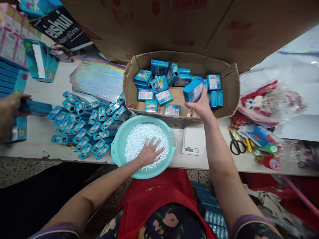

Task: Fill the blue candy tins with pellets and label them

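Note:
My left hand (150, 153) lies with fingers spread on small white candies (136, 137) in a mint-green basin (118, 154), which overhangs the table's front edge. Over the right part of a cut-down cardboard box (230, 99), my right hand (202, 104) grips a small blue candy box (190, 90), tilted, with a white label on one side. Several similar blue boxes (159, 84) lie jumbled inside the cardboard box. Left of the basin, many narrow blue boxes (93, 127) stand packed together, their ends facing up.
A digital scale (193, 139) sits right of the basin. Black-handled scissors (237, 146) and plastic-wrapped goods (271, 103) lie farther right. Shiny holographic sheets (97, 78) are at the back left. At far left, another person's hand (12, 109) holds a blurred blue carton (38, 107).

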`<state>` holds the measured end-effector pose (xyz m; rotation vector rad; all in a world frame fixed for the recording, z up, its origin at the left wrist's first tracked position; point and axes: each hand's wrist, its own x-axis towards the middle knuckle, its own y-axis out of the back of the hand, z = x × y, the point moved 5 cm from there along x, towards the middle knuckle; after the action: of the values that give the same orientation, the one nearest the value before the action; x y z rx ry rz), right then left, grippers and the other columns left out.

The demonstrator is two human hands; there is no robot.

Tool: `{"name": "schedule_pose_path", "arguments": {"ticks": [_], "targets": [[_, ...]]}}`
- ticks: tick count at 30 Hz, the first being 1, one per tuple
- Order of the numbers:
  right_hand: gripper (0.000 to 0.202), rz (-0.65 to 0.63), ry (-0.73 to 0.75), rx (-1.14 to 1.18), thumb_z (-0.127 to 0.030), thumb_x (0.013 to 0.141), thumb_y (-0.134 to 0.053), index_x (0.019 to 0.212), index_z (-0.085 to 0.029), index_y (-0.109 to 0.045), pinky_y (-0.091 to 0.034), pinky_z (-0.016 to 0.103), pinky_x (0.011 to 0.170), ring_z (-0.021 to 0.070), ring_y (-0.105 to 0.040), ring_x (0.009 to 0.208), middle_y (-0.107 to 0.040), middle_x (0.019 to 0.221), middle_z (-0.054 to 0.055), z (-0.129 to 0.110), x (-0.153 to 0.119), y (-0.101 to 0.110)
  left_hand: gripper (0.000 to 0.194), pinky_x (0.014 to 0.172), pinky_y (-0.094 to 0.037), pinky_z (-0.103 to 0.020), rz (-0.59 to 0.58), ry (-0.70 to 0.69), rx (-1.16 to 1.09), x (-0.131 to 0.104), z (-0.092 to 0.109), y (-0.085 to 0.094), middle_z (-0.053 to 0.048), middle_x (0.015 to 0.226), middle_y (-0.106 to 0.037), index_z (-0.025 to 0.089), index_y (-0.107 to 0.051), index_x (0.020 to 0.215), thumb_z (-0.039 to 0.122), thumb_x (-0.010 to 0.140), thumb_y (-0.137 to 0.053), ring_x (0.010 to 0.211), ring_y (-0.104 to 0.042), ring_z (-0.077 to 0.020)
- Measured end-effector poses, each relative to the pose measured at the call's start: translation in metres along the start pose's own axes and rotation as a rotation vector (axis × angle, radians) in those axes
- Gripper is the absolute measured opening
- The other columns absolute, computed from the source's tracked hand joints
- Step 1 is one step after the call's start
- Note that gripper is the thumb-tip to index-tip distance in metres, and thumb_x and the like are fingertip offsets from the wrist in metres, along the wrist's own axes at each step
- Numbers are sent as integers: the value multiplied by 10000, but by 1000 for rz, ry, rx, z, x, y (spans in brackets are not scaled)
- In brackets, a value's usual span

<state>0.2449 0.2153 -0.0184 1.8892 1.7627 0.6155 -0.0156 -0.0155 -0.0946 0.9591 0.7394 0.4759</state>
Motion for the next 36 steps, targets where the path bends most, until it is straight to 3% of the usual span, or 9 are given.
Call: {"name": "schedule_pose_path", "arguments": {"ticks": [4, 8, 11, 15, 20, 22, 26, 32, 36], "targets": [[897, 68, -119, 418, -544, 508, -832, 1238, -230, -416, -529, 420, 873, 273, -588, 1062, -587, 1159, 89, -12, -115, 30, 655, 1072, -217, -644, 23, 98, 35, 24, -24, -1, -144, 1517, -376, 326, -522, 1363, 236, 736, -689, 1376, -295, -453], [900, 79, -434, 729, -674, 369, -824, 1102, -260, -504, -558, 405, 763, 261, -649, 914, -650, 1051, 54, 20, -236, 46, 496, 945, -363, -595, 89, 185, 4, 31, -44, -4, -193, 1403, -484, 265, -607, 1276, 266, 781, -620, 1221, -452, -459], [869, 333, -664, 771, -639, 343, -839, 1059, -258, -526, -552, 395, 741, 250, -662, 847, -685, 973, 35, 61, -320, 81, 442, 892, -440, -527, 199, 216, 0, 37, -58, -7, -201, 1252, -562, 194, -638, 1193, 378, 792, -627, 1118, -525, -401], [737, 665, -905, 656, -432, 403, -880, 1032, -248, -544, -538, 385, 796, 224, -669, 861, -709, 952, 13, 101, -426, 121, 286, 862, -499, -459, 369, 155, -160, 44, -59, -1, -48, 1046, -644, 255, -653, 1036, 388, 783, -636, 1015, -604, -312], [662, 871, -1093, 654, -308, 368, -890, 940, -200, -574, -543, 386, 767, 195, -665, 756, -704, 843, -7, 114, -514, 108, 209, 727, -533, -382, 280, 487, -667, 38, -58, 15, 72, 800, -659, 285, -655, 837, 401, 670, -702, 845, -631, -237], [622, 909, -1111, 673, -309, 385, -890, 920, -188, -597, -548, 380, 763, 190, -662, 745, -703, 820, -4, 113, -526, 93, 233, 507, -479, -284, 189, 671, -973, 33, -57, 18, 77, 690, -640, 277, -640, 810, 365, 608, -719, 644, -587, -182], [510, 895, -1004, 724, -425, 543, -835, 938, -195, -608, -566, 410, 761, 216, -674, 821, -715, 889, 30, 105, -509, 65, 191, 357, -362, -217, 103, 692, -1574, 29, -48, 26, 17, 666, -643, 246, -606, 766, 369, 626, -644, 531, -538, -153], [538, 463, -697, 327, -417, 715, -733, 1190, -201, -602, -474, 446, 976, 236, -614, 1076, -662, 1166, 84, 61, -424, 41, 143, 354, -369, -190, 73, 823, -2001, 16, -39, 23, -24, 645, -590, 184, -569, 743, 324, 722, -589, 536, -562, -149], [505, 322, -593, 147, -389, 676, -777, 1115, -197, -620, -513, 421, 884, 250, -632, 987, -674, 1070, 84, 24, -375, 35, 248, 387, -452, -243, 154, 765, -2117, 15, -35, 26, -82, 754, -652, 156, -605, 879, 376, 811, -513, 569, -620, -187]]}}
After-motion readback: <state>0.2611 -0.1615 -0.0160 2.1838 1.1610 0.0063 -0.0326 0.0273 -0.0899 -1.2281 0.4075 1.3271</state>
